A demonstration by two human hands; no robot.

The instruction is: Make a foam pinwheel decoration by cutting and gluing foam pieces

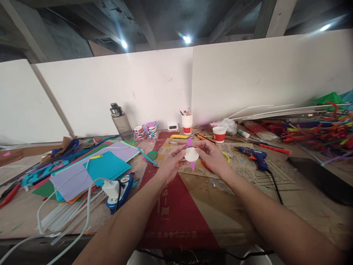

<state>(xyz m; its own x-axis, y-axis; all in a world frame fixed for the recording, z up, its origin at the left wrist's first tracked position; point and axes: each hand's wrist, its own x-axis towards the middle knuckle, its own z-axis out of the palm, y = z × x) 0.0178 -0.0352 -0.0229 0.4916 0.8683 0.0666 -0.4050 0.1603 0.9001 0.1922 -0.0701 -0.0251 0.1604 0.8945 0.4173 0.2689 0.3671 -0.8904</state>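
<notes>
Both hands, left hand [171, 162] and right hand [211, 156], hold one small white cup [191, 155] above the tabletop [226, 198], fingers pinched on its rim; a purple strip [190, 142], perhaps foam, is partly hidden behind it. Two glue guns [255, 156] lie nearby.

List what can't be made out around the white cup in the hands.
- Head view: white cup shows only its round base; its mouth faces away.
- Pink strip is partly hidden behind that cup.
- Left hand and right hand: fingertips hidden behind the cup.
- Small clock: display too small.
</notes>
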